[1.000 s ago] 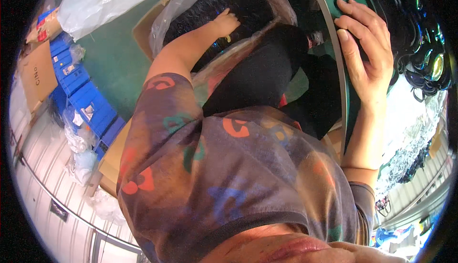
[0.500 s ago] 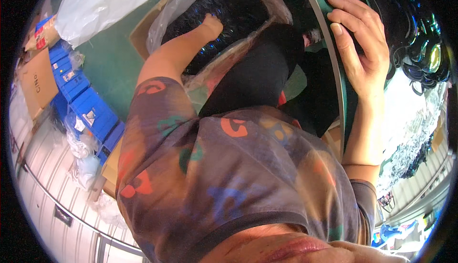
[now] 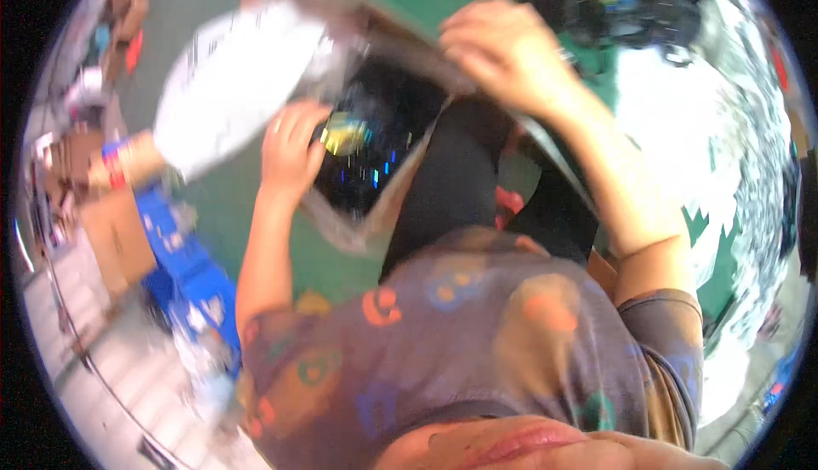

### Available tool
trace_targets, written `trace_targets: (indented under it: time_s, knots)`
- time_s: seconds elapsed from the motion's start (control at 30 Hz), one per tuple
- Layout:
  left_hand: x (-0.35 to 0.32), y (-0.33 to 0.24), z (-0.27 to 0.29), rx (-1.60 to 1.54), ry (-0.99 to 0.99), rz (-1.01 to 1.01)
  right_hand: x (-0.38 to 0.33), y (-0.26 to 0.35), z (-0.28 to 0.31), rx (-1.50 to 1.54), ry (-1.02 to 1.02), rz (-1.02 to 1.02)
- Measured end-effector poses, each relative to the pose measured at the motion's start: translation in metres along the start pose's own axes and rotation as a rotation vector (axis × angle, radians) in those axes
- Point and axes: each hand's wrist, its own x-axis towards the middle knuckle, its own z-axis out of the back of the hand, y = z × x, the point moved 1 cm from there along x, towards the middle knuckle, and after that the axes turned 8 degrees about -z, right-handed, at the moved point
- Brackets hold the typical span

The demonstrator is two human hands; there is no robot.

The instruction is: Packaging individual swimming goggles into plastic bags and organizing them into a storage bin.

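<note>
Pieces (image 3: 396, 108), black and glossy, sit in the plastic liner (image 3: 336, 230) between curled left hand (image 3: 294, 139) and bent right hand (image 3: 501, 48), grips blurred past telling, and one uneven tug could spill them!

Seen from my remote station: black pieces (image 3: 383, 133), glossy and massed together, their separate outlines blurred. They lie inside a clear plastic liner (image 3: 336, 224), open at the top, its film cloudy along the near edge. Yellow glare marks the pieces by the left edge; blue glints, toward the near corner.
</note>
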Motion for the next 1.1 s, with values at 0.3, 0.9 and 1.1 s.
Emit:
trace_targets:
  time_s: [0.3, 0.9, 1.1]
  knots:
    - [0.199, -0.111, 0.167, 0.21, -0.225, -0.584, -0.024, 0.01, 0.014, 0.076, 0.04, -0.086]
    - [0.272, -0.135, 0.019, -0.027, -0.718, -0.579, -0.026, -0.002, 0.008, 0.051, 0.0, 0.01]
    - [-0.081, -0.04, -0.143, -0.512, -0.549, 0.739, 0.002, 0.022, 0.018, 0.051, 0.093, -0.107]
